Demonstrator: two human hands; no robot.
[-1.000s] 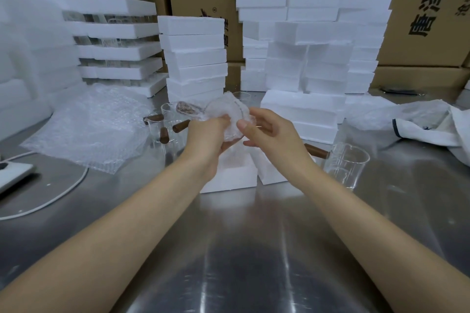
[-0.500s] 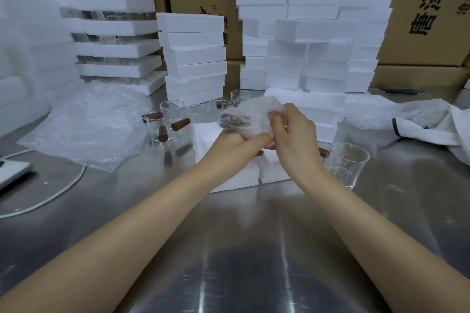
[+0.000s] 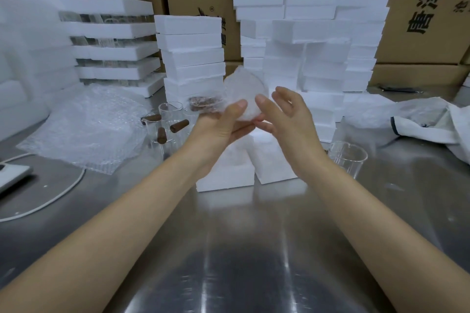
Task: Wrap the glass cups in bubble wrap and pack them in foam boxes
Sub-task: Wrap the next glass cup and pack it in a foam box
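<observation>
L hand [image 3: 218,127] grips wrapped cup [image 3: 245,91] from below; R hand [image 3: 287,119] open, just beside it. Fragile, light, slick surface: hold round body, not wood handle [image 3: 201,103].

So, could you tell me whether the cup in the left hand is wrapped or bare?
Wrapped: bubble wrap covers the cup, its brown handle showing through; the left hand grips it.
</observation>
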